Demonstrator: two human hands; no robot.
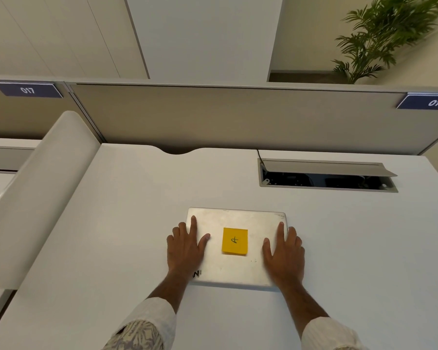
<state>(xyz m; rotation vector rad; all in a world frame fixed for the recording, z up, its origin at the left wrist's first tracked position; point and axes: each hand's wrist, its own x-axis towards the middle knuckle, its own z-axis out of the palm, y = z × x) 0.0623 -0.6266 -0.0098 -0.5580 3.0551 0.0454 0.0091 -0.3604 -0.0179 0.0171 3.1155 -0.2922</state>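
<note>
Head view: one open cable box (326, 176) recessed in the desk (137, 198), dark cabling inside, contents unclear. One closed silver laptop (238, 271) lies mid-desk, one yellow sticky note (235, 241) on its lid. Left hand (186, 247) and right hand (283, 251) rest flat, fingers spread, on its side edges. Two number plates: 017 (27, 90), 018 (430, 102).

Scuffed matt metal laptop (238, 248), yellow paper note (235, 241), smooth white desk (111, 223)
</note>
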